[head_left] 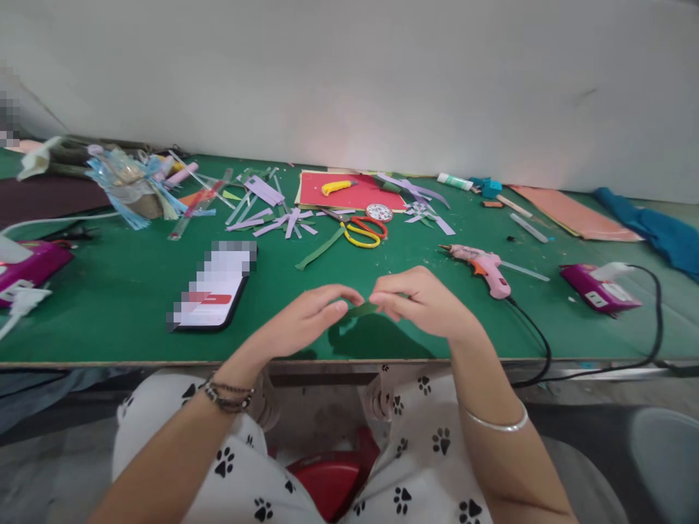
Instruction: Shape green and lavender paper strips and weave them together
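Observation:
Near the front edge of the green table, a short green paper strip (362, 311) is stretched between my two hands. My left hand (309, 316) pinches its left end between thumb and fingers. The other end is in the fingertips of my right hand (420, 302). Just beyond lie scissors (362, 234) with one yellow and one red-orange handle, beside another green paper strip (321, 249). A phone (218, 287) with a lit screen lies left of my left hand. To the right of my right hand rests a pink hot glue gun (483, 266) on its side.
A yellow utility knife (337, 188) lies on red paper (314, 195) at the back. Purple paper strips (293, 222) are scattered around. Purple power sockets (601, 287) stand at both sides, with cords. A glue stick (454, 181) and orange paper (573, 211) are at back right.

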{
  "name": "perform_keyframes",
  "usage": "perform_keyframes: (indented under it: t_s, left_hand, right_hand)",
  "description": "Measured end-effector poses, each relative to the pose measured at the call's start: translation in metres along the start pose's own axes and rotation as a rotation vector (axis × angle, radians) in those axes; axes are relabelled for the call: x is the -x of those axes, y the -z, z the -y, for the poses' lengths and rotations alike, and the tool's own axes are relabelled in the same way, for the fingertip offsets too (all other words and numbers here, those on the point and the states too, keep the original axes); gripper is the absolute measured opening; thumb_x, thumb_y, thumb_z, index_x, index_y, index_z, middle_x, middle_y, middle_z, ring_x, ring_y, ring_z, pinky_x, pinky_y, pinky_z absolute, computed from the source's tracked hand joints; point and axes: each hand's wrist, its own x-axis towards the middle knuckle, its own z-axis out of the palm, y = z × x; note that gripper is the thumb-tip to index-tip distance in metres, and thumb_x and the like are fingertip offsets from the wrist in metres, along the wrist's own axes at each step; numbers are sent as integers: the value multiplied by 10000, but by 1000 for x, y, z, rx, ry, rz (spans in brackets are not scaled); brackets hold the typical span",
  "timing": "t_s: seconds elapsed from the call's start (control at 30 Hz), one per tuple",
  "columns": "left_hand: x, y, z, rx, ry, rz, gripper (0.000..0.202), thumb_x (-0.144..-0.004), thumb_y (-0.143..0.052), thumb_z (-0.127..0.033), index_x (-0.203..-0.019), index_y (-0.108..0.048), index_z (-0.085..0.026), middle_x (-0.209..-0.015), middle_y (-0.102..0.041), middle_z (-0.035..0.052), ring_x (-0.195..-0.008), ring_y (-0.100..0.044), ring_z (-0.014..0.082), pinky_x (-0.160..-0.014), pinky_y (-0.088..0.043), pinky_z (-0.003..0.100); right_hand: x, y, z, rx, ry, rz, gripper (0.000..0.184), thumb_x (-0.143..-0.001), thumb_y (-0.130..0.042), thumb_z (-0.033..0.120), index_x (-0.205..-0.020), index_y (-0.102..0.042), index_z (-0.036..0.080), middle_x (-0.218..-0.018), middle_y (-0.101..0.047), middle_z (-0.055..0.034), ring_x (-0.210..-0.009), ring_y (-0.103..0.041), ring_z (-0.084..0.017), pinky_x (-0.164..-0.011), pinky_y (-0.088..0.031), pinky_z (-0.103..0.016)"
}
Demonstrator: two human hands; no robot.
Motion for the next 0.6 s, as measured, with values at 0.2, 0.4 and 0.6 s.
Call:
perform_keyframes:
  t_s: [0.2, 0.4, 0.6]
  left_hand:
    - [1, -28, -12, 306, 67, 28, 302, -872, -268, -348, -627, -355, -193, -470, -371, -75, -403, -407, 62, -465, -366, 191]
    - [-2, -28, -1, 290, 137, -59, 303, -865, -286, -376, -647, -380, -188, -491, -273, -84, -404, -247, 56, -377, -224, 173]
    - [-3, -24, 4, 145, 144, -70, 315, -871, -266, -362, -654, -410, -184, -525, -322, -67, -460, -311, 71, -426, -267, 184]
  right_hand:
    - [-3, -8, 4, 8, -70, -80, 361, -858, -391, 298, -519, -387, 174, -470, -416, 49, -452, -378, -55, -494, -300, -184]
    - [-6, -10, -2, 120, -110, -176, 353, -855, -369, 283, -523, -310, 181, -484, -328, 55, -465, -305, -61, -499, -271, -195]
    - [-7, -11, -7, 218, -118, -261, 336, -852, -348, 278, -536, -273, 188, -479, -276, 55, -450, -283, -65, -483, -239, -206]
